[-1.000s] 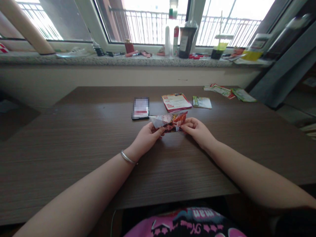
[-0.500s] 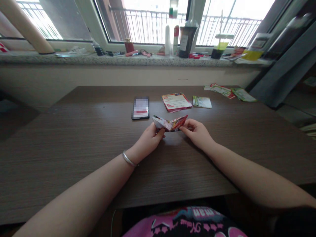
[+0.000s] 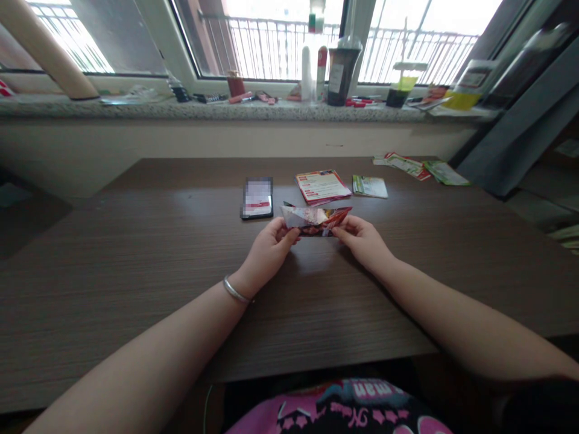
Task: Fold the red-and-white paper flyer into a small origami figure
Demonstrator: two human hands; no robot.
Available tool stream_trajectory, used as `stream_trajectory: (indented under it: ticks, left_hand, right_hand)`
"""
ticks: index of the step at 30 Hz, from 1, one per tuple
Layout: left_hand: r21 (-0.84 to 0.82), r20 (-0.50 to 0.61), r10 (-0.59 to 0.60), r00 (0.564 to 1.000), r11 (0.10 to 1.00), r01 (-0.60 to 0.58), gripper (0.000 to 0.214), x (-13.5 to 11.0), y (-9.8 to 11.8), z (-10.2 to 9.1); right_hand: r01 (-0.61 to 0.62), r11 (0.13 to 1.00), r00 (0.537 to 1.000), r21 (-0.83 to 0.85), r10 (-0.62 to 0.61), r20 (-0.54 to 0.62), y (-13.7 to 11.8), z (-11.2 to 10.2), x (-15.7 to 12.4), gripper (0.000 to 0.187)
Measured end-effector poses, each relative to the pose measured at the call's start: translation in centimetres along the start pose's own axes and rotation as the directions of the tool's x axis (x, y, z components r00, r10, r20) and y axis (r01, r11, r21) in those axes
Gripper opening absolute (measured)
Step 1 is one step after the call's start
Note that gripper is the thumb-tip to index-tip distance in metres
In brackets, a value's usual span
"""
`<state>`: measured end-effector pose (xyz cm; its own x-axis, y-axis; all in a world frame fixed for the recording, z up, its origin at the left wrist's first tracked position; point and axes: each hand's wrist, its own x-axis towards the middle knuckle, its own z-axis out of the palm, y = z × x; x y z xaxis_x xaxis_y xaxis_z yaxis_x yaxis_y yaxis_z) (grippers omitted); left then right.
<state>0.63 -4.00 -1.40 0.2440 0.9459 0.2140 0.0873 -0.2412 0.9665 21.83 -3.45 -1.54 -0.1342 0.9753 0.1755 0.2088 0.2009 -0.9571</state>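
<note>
A folded sheet of printed paper [image 3: 316, 219], in red, white and brown, is held up just above the table between both hands. My left hand [image 3: 275, 241] pinches its left end, thumb on the near side. At the right end, my right hand [image 3: 357, 234] grips the paper between thumb and fingers. Creases run across the paper, and its upper edge is stretched nearly straight. The fingers behind the paper are partly hidden.
On the brown table [image 3: 136, 271], a phone [image 3: 257, 198] lies left of a stack of printed sheets [image 3: 322, 187] and a smaller green-white stack [image 3: 370, 186]. Several leaflets [image 3: 407, 166] lie at the back right. Bottles and cups line the windowsill [image 3: 271, 111].
The folded paper has been pulled wider: its V-shaped dip in the middle has flattened and its top edge is straighter. My right hand has shifted slightly right.
</note>
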Motion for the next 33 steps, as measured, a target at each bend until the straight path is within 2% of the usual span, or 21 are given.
stream_trajectory:
  ticks: [5,11,18,23,28,33]
  left_hand:
    - [0.047,-0.009,0.013,1.0,0.999,-0.013,0.032,-0.1,-0.2,-0.1]
    - [0.253,-0.036,0.06,0.998,0.966,-0.049,0.025,-0.4,-0.4,0.0]
    - [0.251,0.034,0.068,0.997,0.965,-0.074,0.023,-0.3,-0.7,-0.1]
    - [0.338,0.073,0.12,0.99,0.931,-0.138,0.018,-0.5,0.1,0.2]
    - [0.348,0.117,0.152,0.981,0.919,-0.184,0.013,-0.7,0.8,0.4]
    - [0.337,0.126,0.112,0.986,0.93,-0.149,0.011,-0.6,0.6,0.5]
  right_hand:
    - [0.01,0.999,0.998,0.053,-0.007,-0.063,0.0,0.1,0.0,0.019]
    - [0.007,0.984,0.998,0.18,0.004,-0.063,-0.7,0.4,-0.3,0.027]
    - [0.067,0.998,0.997,0.009,-0.067,-0.042,0.0,0.3,-0.4,0.022]
    - [0.1,0.992,0.995,-0.073,-0.101,-0.017,0.1,0.3,-0.6,0.022]
    - [0.118,0.991,0.993,-0.056,-0.116,0.029,-0.3,0.7,-0.8,0.017]
    - [0.029,0.999,0.996,0.036,-0.032,0.087,-0.1,1.2,-0.8,0.023]
